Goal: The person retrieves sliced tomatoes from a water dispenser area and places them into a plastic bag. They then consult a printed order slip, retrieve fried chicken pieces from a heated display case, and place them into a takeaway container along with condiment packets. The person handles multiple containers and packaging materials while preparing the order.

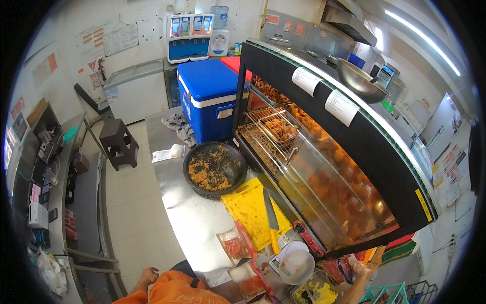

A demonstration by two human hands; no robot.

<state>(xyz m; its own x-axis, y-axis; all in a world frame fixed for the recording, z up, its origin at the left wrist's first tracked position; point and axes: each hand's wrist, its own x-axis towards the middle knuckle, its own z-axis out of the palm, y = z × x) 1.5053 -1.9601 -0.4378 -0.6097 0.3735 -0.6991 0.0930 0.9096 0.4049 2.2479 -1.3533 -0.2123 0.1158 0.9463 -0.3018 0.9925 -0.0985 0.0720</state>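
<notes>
One yellow board (246,213), metal counter (178,207), tiled floor (129,213)

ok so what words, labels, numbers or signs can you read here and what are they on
None reads clearly.
White sheets on the display case: printed lines, too small.
Yellow sticker on the case's frame: too small to read.
Wall papers: too small.
Drink dispenser panels: small, blurred.
Paper slip near the black bowl: unreadable.

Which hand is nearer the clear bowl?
Right. The right hand is to the right of the clear bowl; the left hand is farther off, to its left.
</notes>
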